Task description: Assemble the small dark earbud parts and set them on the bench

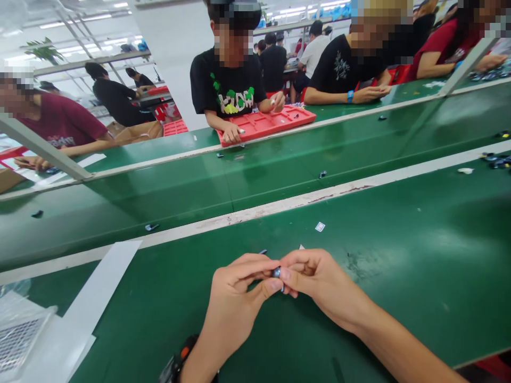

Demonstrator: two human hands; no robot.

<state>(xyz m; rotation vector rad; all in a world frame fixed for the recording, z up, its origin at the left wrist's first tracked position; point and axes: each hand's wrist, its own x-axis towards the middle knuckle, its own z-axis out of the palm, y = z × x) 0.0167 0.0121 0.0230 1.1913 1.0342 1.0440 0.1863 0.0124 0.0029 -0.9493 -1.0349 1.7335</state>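
Between my fingertips is a small, dark, shiny piece (276,272) with a bluish lower end, perhaps an earphone-like part; most of it is hidden. My left hand (243,292) pinches it from the left between thumb and fingers. From the other side my right hand (309,274) grips it, thumb pressed on its face. Both hands meet just above the green table (167,303). Behind my left fingers a thin dark piece (262,251) lies on the table. A small white printed square (320,226) rests farther back.
A green conveyor belt (191,197) with scattered small dark parts runs beyond a white rail (247,214). White sheets (99,287) and a white mesh tray (24,340) lie at left. Across, a person handles pieces over a red tray (275,123). Dark parts (497,161) cluster at far right.
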